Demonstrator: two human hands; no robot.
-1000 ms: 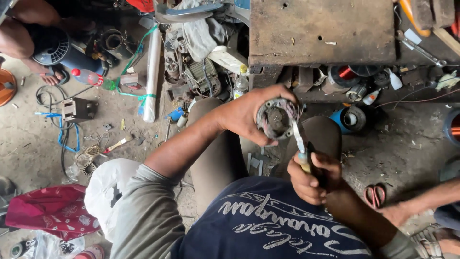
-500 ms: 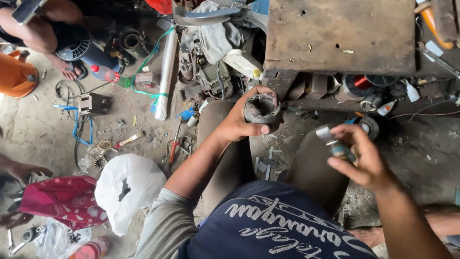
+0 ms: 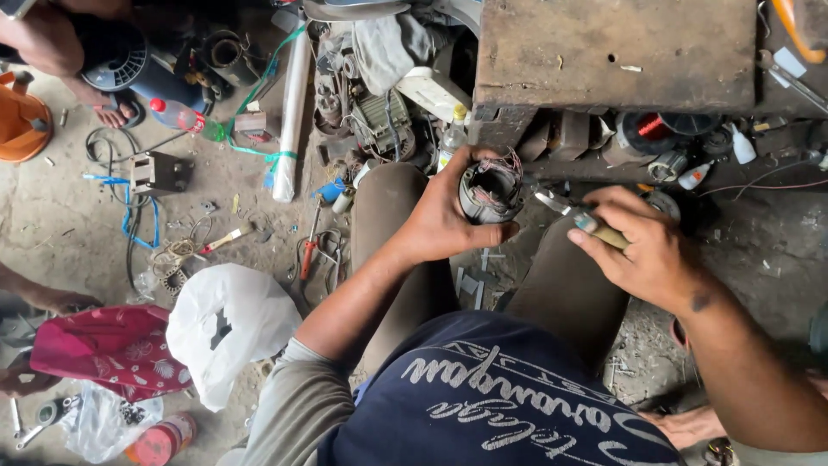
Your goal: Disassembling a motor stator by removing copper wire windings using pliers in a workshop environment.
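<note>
Motor stator, a round metal ring with reddish copper wires poking out of its top, sits just above the middle of the frame, over the person's knees. The left hand grips it from the left side, with the fingers clamped around its body and the thumb along the upper edge. The right hand is to the right of it, fingers curled tight around a small tool with a pale yellowish handle and a metal tip that points left toward the stator; the tip is near the ring but I cannot tell whether it touches. Both hands hang above the person's legs in brown trousers.

Across the upper right of the frame lies a worn wooden tabletop, with spools and small bottles tucked under it. At the upper middle, a white pipe stands on the dirt floor beside a heap of motor parts. A white plastic bag lies at the lower left, next to a red patterned cloth. An orange bucket is at the far left edge, and another person's foot in a sandal shows at the upper left.
</note>
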